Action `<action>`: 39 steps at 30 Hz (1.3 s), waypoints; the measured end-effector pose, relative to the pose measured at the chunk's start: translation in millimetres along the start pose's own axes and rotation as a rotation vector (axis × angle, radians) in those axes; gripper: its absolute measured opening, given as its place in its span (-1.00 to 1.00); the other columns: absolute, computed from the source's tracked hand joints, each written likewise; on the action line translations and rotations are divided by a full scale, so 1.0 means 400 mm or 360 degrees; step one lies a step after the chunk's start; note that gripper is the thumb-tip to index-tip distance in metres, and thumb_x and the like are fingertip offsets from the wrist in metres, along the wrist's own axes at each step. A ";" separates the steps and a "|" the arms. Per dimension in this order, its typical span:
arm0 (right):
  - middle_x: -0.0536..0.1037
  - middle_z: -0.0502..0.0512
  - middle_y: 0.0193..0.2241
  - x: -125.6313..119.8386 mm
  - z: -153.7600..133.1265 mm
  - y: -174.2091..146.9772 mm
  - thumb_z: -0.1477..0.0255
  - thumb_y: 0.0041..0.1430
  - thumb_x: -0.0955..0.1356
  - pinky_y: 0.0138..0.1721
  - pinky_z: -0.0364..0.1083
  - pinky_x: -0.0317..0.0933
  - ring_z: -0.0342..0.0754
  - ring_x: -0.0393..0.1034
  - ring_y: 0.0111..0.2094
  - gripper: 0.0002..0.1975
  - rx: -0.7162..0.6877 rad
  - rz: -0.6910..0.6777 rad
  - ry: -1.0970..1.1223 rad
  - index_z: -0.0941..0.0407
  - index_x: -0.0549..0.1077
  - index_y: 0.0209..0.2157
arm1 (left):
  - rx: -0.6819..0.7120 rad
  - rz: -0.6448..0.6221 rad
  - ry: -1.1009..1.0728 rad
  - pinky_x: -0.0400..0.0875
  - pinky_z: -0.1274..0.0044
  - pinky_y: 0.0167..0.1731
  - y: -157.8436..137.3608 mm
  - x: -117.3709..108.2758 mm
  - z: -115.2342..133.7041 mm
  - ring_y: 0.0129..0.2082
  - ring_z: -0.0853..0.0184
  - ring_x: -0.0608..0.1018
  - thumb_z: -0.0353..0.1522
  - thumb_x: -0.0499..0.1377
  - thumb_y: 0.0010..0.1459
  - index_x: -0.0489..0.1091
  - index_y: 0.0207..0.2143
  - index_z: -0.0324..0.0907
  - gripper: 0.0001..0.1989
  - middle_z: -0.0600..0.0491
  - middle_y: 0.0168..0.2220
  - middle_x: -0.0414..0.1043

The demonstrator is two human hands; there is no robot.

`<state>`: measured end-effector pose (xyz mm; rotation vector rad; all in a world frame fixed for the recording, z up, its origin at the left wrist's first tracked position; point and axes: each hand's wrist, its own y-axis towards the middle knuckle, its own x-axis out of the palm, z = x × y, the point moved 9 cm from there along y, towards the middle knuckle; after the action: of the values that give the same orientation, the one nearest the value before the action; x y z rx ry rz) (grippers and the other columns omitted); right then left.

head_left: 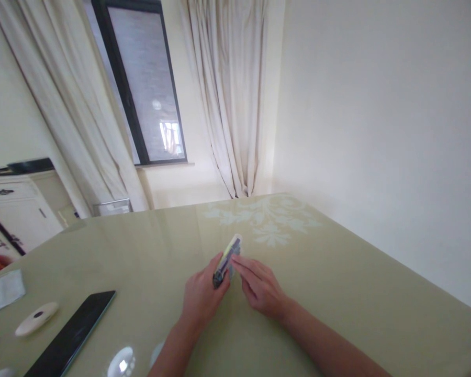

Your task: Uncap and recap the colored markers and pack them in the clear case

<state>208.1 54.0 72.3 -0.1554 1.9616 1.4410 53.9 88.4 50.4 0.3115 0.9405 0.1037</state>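
From where I stand, a small flat packet [226,258], patterned in purple and yellow-green, is held above the table [153,262], tilted with its upper end leaning right. The left hand [204,290] has its fingers clamped around the lower part. The right hand [262,288] has its fingers extended close together, tips at the packet's right side; whether they pinch it, I cannot tell. The contents of the packet cannot be made out.

On the table's left side lies a black tablet [73,332], at a slant. Just beside it is a white oval object [37,318] with a dark spot; near that, a pale folded sheet [3,292]. A floral pattern [272,222] marks the far end.
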 end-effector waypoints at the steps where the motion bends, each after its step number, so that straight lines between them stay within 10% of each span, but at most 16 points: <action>1: 0.47 0.23 0.21 -0.016 0.021 0.001 0.62 0.34 0.21 0.23 0.08 0.33 0.04 0.37 0.22 -0.38 0.0092 0.0092 -0.0011 0.04 0.18 0.39 | 0.0004 0.0018 -0.0016 0.47 0.41 -0.20 0.001 -0.003 -0.002 -0.20 0.09 0.69 -0.17 0.15 0.28 0.37 0.25 -0.02 -0.50 -0.06 -0.14 0.67; 9: 0.36 0.19 0.30 -0.062 0.146 0.002 0.51 0.41 0.20 0.29 0.16 0.25 0.07 0.26 0.30 -0.42 0.0373 0.0032 -0.0148 -0.02 0.14 0.42 | 0.0182 0.0022 -0.0149 0.50 0.36 -0.05 -0.013 0.028 0.033 -0.03 0.07 0.65 -0.12 0.17 0.28 0.37 0.25 0.05 -0.50 -0.01 0.07 0.59; 39: 0.48 0.13 0.20 -0.039 0.129 -0.008 0.62 0.35 0.20 0.27 0.14 0.29 0.02 0.34 0.25 -0.45 0.0322 0.0132 -0.0033 -0.04 0.37 0.28 | 0.0265 0.0083 -0.0332 0.54 0.40 -0.01 -0.017 0.031 0.042 -0.01 0.16 0.66 -0.17 0.12 0.32 0.36 0.24 0.00 -0.53 0.04 0.08 0.59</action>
<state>244.8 93.8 71.2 0.0319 2.1041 1.2800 74.4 81.0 47.8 0.4916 0.7356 0.0394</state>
